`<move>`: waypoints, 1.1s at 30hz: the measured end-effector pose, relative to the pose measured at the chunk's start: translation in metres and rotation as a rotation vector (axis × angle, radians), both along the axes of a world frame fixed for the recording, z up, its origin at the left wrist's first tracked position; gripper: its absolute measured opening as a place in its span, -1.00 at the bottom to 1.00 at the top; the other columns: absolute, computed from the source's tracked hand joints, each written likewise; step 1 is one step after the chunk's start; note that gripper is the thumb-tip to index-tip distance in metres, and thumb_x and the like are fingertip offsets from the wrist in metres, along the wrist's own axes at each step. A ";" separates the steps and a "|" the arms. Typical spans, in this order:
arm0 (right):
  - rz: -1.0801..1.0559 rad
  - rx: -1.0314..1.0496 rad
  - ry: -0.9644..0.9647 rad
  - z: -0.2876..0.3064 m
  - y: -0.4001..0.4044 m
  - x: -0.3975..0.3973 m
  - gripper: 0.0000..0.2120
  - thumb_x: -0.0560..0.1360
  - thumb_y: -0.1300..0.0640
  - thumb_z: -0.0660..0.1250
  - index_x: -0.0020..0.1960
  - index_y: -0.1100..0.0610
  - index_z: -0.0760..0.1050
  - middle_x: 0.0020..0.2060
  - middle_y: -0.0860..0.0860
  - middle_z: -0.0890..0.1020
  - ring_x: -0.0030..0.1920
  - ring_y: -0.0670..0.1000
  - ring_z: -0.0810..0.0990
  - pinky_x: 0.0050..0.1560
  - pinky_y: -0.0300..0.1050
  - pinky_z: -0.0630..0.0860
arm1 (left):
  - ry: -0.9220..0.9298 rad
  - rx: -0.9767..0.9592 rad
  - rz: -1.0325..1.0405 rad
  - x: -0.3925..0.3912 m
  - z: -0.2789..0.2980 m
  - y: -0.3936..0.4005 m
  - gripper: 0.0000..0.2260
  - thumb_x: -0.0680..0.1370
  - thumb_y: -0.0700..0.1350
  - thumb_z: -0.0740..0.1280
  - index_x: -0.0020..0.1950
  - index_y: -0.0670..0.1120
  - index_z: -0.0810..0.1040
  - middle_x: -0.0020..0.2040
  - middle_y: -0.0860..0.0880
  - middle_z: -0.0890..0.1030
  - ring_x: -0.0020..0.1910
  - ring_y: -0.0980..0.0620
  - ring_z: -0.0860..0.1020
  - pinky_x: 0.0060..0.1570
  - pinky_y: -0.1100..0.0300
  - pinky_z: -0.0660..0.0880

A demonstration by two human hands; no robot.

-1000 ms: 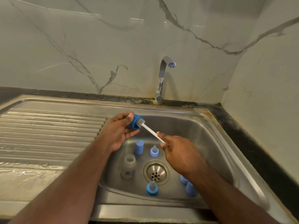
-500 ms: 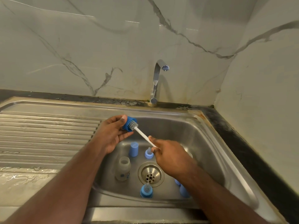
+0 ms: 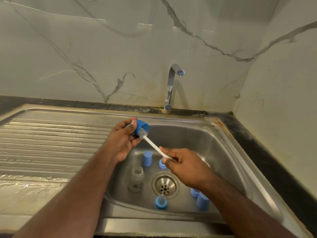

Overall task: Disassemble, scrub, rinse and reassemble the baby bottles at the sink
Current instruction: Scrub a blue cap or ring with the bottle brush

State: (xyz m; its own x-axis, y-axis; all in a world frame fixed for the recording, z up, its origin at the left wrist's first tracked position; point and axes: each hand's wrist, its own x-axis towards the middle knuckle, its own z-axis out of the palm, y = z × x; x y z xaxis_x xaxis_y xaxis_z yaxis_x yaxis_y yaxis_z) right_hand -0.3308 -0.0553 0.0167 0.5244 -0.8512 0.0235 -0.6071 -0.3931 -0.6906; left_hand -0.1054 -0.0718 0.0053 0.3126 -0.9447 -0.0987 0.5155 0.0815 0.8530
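Note:
My left hand (image 3: pixel 122 140) holds a blue bottle cap (image 3: pixel 142 126) above the sink basin, its open side turned toward me. My right hand (image 3: pixel 186 166) pinches the white handle of a small bottle brush (image 3: pixel 153 146), and the grey bristle head sits at the cap's mouth. On the basin floor stand an open clear baby bottle (image 3: pixel 136 181), a light blue cap (image 3: pixel 147 158), a blue ring with teat (image 3: pixel 160 202), another blue ring (image 3: pixel 162 164) partly behind my right hand, and two blue pieces (image 3: pixel 202 201) beside my right forearm.
The steel sink basin (image 3: pixel 228 162) has a drain (image 3: pixel 165 185) in the middle. A chrome tap (image 3: pixel 171 86) stands behind it with no water running. A wet ribbed draining board (image 3: pixel 51 143) lies to the left. Marble walls close off the back and right.
Both hands keep the same hold on cap and brush. The brush head has come slightly out toward the cap's mouth. The camera has shifted a little.

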 end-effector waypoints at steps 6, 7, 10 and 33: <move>-0.096 -0.224 0.079 0.000 -0.008 -0.008 -0.60 0.65 -0.01 0.22 0.47 -0.23 0.38 -0.11 -0.25 0.62 -0.14 -0.23 0.56 -0.11 -0.35 0.43 | 0.015 0.003 -0.013 -0.001 0.001 0.001 -0.71 0.63 -0.17 0.33 0.35 -0.20 0.51 0.18 -0.24 0.66 0.06 -0.18 0.71 -0.04 -0.01 0.68; -0.095 -0.308 0.178 -0.002 -0.007 -0.006 -0.58 0.66 -0.02 0.18 0.50 -0.24 0.31 -0.05 -0.16 0.58 -0.06 -0.15 0.56 -0.02 -0.22 0.48 | 0.001 0.009 -0.026 -0.001 0.001 0.001 -0.70 0.62 -0.17 0.33 0.35 -0.19 0.51 0.17 -0.24 0.67 0.07 -0.18 0.70 -0.02 -0.02 0.68; -0.097 -0.383 0.348 -0.004 -0.004 0.003 -0.53 0.68 -0.03 0.10 0.56 -0.23 0.16 -0.07 -0.08 0.45 0.02 0.05 0.55 -0.01 -0.06 0.49 | -0.026 0.006 -0.033 0.000 0.000 0.002 -0.69 0.61 -0.19 0.35 0.35 -0.19 0.51 0.16 -0.24 0.67 0.06 -0.17 0.71 -0.02 -0.02 0.68; -0.077 -0.513 0.466 0.000 -0.001 0.002 -0.53 0.66 -0.02 0.12 0.55 -0.24 0.17 -0.05 -0.12 0.42 -0.11 -0.05 0.46 -0.16 -0.11 0.44 | -0.069 0.028 -0.001 0.002 -0.003 0.001 -0.70 0.60 -0.22 0.37 0.34 -0.16 0.51 0.21 -0.21 0.63 0.04 -0.14 0.71 -0.07 0.00 0.68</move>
State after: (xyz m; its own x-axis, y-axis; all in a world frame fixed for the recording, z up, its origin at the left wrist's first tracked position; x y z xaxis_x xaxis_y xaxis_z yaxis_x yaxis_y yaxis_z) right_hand -0.3287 -0.0568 0.0166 0.5162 -0.8278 0.2199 -0.8342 -0.5441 -0.0898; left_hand -0.1032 -0.0713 0.0021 0.3188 -0.9422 -0.1031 0.4554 0.0568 0.8885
